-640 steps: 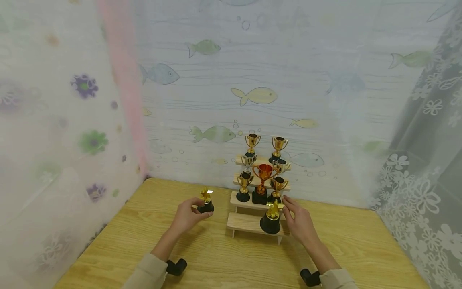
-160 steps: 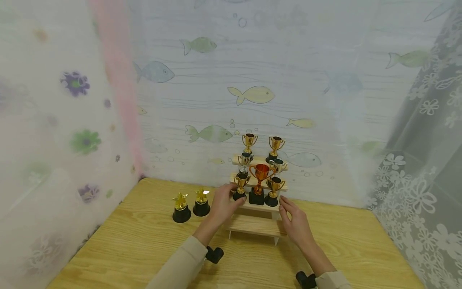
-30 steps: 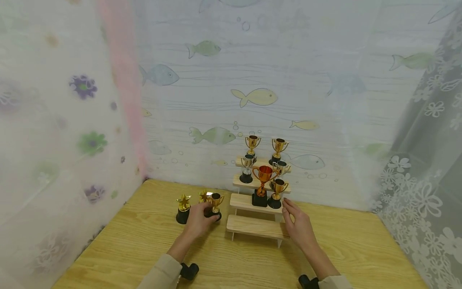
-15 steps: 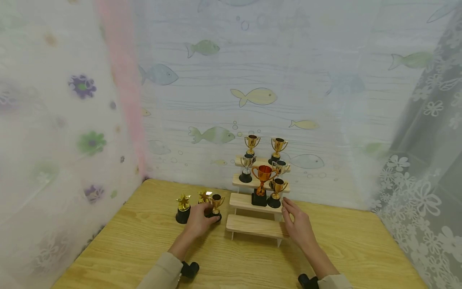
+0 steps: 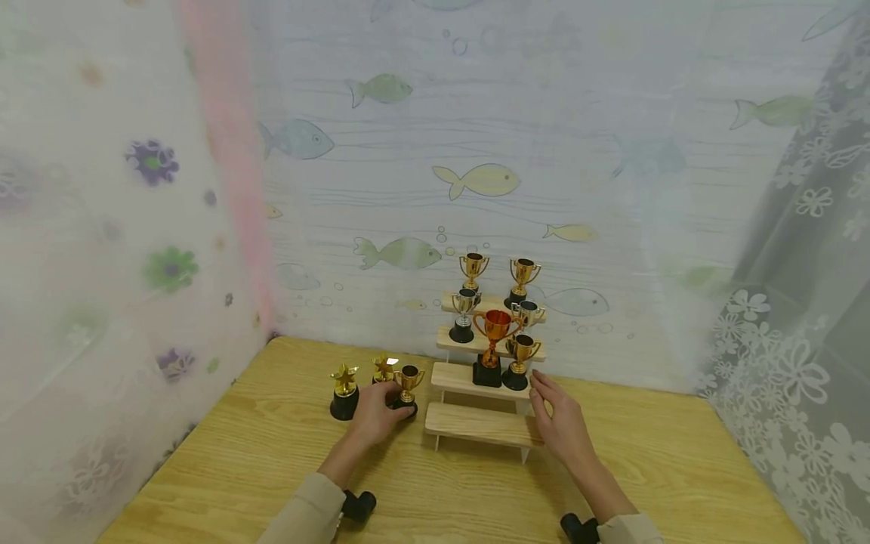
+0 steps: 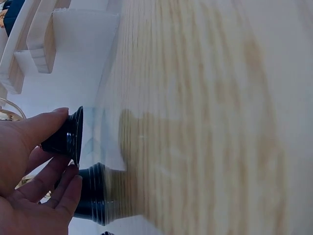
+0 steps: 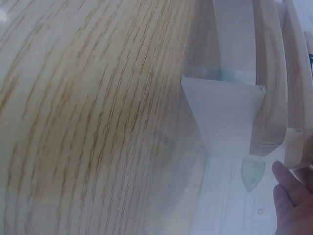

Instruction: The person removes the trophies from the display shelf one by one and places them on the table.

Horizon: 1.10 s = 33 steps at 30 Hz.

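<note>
Small gold trophy cup [image 5: 408, 378], one, upright, in the left hand [image 5: 374, 415], beside a tiered wooden stand [image 5: 451, 425].

Location: left of the stand, over the desk [image 5: 435, 506], contact unclear, near two star trophies [image 5: 344, 400]. Pinched low by its black base [image 6: 67, 139], fingers curled and parted only by the base's width, presumably to spare the handles and keep it level. Left forearm angled inward from the near side. Right hand [image 5: 563, 419]: nearly straight, grasping nothing, fingertips at the stand's right end, probably to steady it.
</note>
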Available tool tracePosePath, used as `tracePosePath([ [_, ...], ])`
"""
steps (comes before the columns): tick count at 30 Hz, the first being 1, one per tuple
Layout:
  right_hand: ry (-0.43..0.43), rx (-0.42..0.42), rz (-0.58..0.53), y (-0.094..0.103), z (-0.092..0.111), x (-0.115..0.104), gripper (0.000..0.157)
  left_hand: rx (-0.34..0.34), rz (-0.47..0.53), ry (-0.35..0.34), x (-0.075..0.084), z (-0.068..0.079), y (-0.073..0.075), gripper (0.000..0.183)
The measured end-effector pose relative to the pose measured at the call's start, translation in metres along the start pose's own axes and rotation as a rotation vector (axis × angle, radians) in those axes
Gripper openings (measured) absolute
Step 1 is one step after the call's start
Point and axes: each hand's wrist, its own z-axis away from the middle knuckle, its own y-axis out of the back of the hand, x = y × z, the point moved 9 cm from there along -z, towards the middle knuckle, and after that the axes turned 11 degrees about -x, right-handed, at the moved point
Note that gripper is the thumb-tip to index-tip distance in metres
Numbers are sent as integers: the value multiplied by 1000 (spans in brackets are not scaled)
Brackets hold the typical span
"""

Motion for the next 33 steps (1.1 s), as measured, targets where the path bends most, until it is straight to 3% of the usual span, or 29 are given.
tracePosePath([
  [21, 2, 4, 6, 0, 0, -1, 37, 10, -7, -20, -7, -3, -6, 24],
  [33, 2, 3, 8, 0, 0, 0, 37, -34, -14, 23, -10, -2, -9, 33],
])
